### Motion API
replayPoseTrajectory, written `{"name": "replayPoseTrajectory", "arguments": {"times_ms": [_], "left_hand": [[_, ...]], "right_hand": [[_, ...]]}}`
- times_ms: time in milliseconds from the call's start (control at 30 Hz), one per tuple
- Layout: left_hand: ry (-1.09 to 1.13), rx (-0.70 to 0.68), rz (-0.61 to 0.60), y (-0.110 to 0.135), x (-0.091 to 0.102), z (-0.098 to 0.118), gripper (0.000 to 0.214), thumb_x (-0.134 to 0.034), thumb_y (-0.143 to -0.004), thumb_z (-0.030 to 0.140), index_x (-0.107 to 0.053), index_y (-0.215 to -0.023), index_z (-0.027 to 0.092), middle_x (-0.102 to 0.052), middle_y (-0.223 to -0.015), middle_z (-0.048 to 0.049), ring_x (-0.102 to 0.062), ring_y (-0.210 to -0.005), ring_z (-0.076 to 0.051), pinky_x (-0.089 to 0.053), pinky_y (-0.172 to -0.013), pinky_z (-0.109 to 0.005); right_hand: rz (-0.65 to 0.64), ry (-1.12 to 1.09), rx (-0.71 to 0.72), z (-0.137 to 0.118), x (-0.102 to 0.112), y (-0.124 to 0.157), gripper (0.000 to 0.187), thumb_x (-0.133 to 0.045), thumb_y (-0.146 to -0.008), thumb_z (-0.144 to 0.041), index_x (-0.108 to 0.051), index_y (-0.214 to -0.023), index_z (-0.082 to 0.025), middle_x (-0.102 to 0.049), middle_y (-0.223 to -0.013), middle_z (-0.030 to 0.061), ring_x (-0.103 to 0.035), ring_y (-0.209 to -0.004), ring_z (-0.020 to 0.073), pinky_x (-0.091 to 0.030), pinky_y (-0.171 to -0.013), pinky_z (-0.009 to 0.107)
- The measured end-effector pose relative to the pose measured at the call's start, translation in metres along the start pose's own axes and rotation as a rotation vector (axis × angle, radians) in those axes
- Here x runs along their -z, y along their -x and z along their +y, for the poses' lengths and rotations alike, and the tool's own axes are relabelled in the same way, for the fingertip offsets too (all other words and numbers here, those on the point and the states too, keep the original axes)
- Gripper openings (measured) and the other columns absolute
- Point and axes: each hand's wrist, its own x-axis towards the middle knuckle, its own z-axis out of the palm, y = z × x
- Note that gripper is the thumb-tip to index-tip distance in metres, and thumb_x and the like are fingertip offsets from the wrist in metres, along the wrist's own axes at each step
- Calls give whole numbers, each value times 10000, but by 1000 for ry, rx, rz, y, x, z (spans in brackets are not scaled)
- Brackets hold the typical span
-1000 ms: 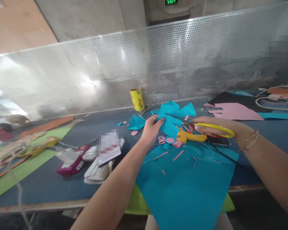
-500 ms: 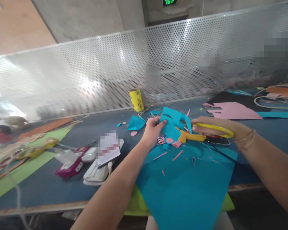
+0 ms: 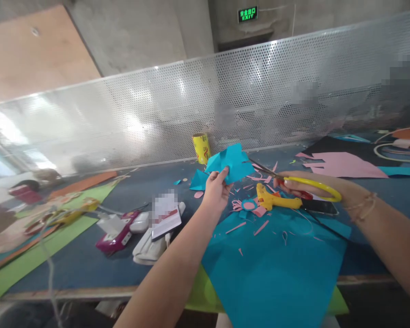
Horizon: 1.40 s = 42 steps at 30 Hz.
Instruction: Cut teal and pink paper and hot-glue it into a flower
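My left hand point(image 3: 216, 190) pinches a folded piece of blue paper point(image 3: 230, 162) and holds it up above the table. My right hand point(image 3: 305, 186) grips yellow-handled scissors point(image 3: 295, 183), its fingers through the loop; the blades point left toward the blue paper, a little apart from it. Under the scissors lies a yellow glue gun point(image 3: 275, 200). A large blue sheet point(image 3: 273, 269) covers the table in front of me, strewn with pink slivers and a small pink and blue paper flower point(image 3: 248, 205).
A yellow roll point(image 3: 201, 148) stands against the perforated metal screen point(image 3: 157, 118). White pouches, a purple box point(image 3: 116, 237) and a card lie at left. Green sheets point(image 3: 37, 255) lie far left, pink paper point(image 3: 341, 165) far right. A blue offcut point(image 3: 198, 181) lies behind my hand.
My left hand has lifted the blue paper up off the table and turned it. The scissors have drawn back from the paper. The view has tilted up a little.
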Motion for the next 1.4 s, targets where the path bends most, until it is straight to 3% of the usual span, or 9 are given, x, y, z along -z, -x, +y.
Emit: {"name": "replayPoseTrajectory", "arguments": {"times_ms": [100,300,467,567,833,1067,1267,1400], "left_hand": [[51,12,9,1,-2,-1,308,-746,-545,208,-445,-597,174,-587,-579,46,-584,-545,-87,-501,-542,-206],[60,-31,132,-3,0,-5,270,-708,-607,201,-442,-646,180,-579,-564,54,-561,-491,-77,-495,-505,-206],[47,2,152,-1,-1,-6,308,-718,-597,202,-413,-630,184,-520,-503,81,-532,-459,-62,-498,-537,-213],[53,37,112,2,-3,-6,308,-725,-590,207,-421,-637,182,-549,-543,69,-551,-494,-62,-494,-560,-207],[73,44,91,4,-5,-10,323,-717,-581,141,-395,-589,170,-466,-483,92,-442,-392,-20,-361,-398,-135],[84,94,85,8,-9,-11,185,-663,-614,70,-504,-649,160,-577,-548,49,-560,-480,-65,-472,-506,-172],[128,103,51,7,-10,-10,147,-665,-609,109,-559,-701,153,-660,-675,-5,-618,-574,-110,-512,-555,-220],[87,63,48,6,-9,-10,154,-673,-612,156,-542,-694,165,-646,-638,9,-607,-542,-107,-498,-525,-218]], "right_hand": [[-106,10,4,-10,1,-2,430,-332,-839,-532,-482,-990,-158,-472,-690,2,-370,-480,87,-329,-411,225],[79,132,87,-21,7,-1,404,-324,-844,-505,-484,-937,-145,-521,-726,37,-426,-532,110,-360,-481,245],[-41,228,33,-23,-3,-5,342,-386,-834,-448,-534,-923,-154,-618,-884,94,-558,-755,191,-415,-651,291],[-2,298,-26,-20,-11,-10,352,-405,-830,-456,-545,-938,-152,-639,-944,119,-577,-826,234,-418,-695,319],[30,340,-27,-8,-22,-20,401,-403,-823,-513,-532,-938,-151,-639,-909,119,-591,-795,237,-413,-637,296],[172,360,-51,-16,-32,-22,353,-477,-772,-505,-546,-854,-169,-631,-744,71,-577,-665,202,-385,-566,281],[250,364,-10,-33,-33,-15,302,-485,-783,-441,-566,-910,-180,-636,-789,65,-568,-665,185,-382,-564,272],[254,420,8,-33,-32,-15,308,-487,-782,-425,-566,-927,-164,-629,-816,78,-567,-687,188,-392,-580,280]]}}
